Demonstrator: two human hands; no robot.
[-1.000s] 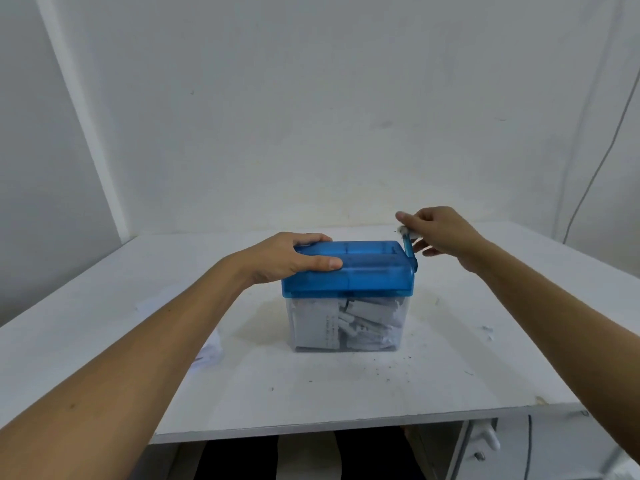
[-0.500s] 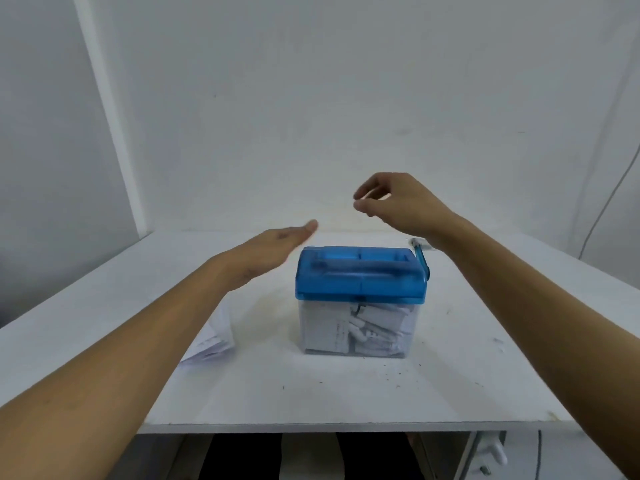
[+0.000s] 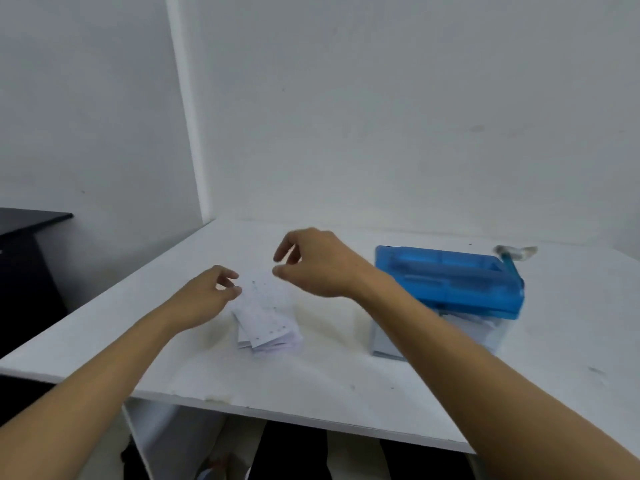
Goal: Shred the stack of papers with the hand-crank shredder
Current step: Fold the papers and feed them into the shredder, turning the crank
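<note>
At the far left edge a black piece of furniture stands beside the white table. Next comes the left hand, fingers loosely curled and grasping nothing, its fingertips just beside the upper left edge of the stack of papers; whether they touch it I cannot tell. That stack lies slightly fanned on the table, left of the shredder. Over its far end hovers the right hand, thumb and forefinger apart, holding nothing. Rightmost sits the hand-crank shredder, blue lid on a clear bin of paper scraps, its crank at the right end
</note>
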